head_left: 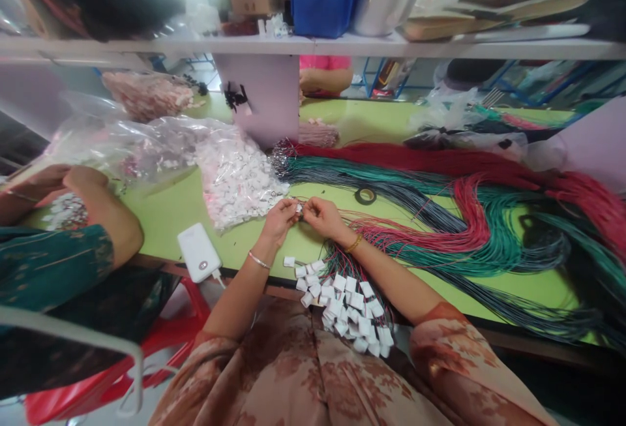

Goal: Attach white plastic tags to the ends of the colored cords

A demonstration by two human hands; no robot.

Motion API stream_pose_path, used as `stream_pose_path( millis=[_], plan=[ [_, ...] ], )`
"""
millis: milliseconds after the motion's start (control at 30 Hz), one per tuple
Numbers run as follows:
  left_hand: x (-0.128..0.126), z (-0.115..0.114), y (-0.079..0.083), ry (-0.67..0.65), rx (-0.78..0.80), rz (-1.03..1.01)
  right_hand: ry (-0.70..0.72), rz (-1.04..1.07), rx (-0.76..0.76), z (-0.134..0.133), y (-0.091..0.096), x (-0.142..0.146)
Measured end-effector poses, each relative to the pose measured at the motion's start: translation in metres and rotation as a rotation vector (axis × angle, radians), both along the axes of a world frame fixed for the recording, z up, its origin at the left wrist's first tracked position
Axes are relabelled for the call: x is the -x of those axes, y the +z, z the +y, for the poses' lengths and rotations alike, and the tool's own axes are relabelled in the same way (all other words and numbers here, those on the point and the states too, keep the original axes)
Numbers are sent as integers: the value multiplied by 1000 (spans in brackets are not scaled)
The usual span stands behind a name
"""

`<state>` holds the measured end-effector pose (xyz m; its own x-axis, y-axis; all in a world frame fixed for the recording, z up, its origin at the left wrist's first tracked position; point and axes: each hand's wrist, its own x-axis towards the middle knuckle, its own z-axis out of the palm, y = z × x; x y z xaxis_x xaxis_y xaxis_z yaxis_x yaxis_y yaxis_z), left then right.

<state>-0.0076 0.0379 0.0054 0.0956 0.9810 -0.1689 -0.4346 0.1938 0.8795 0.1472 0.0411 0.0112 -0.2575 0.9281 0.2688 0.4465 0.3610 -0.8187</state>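
My left hand [280, 220] pinches a small white connector [298, 207] above the green tabletop. Close against it, my right hand [323, 216] is closed with fingertips together at thin wires that run off to the right. The exact wire ends are hidden by my fingers. Below my right forearm hangs a bunch of wires with white connectors [349, 308] on their ends, spilling over the table's front edge. Red, green and dark wires [430, 240] lie in long bundles to the right. A plastic bag of white connectors [239, 178] rests beyond my left hand.
A roll of black tape [365, 196] lies behind my right hand. The white power bank [199, 252] with a cable sits at the front edge. At left are a co-worker's arms [98, 204]. A shelf [313, 46] with a blue bin [325, 0] spans the back.
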Motion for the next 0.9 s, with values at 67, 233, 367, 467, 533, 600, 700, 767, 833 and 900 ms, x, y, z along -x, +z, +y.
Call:
stream_pose_path(
  millis=[67,233,367,467,533,600,700,767,833,900],
  plan=[
    [-1,-1,-2,10,-16,52,6,-44,-16,0,-1,0],
    [1,1,-5,66,19,101,79,-21,20,2,-3,-1],
    [2,0,-6,60,-14,144,46,-61,28,2,-6,1],
    [5,0,-5,61,8,222,76,-48,70,7,-7,-2],
    [9,0,-4,76,29,290,70,-45,91,16,-7,-7],
    [14,1,-3,89,38,353,45,-120,105,24,-7,-13],
    [18,1,-2,63,48,402,63,-352,106,31,-7,-17],
    [18,1,-2,33,44,408,65,-472,89,30,-8,-15],
    [16,0,-2,25,42,409,52,-521,86,27,-8,-13],
    [14,-1,-2,34,38,404,25,-508,91,25,-9,-12]
  ],
)
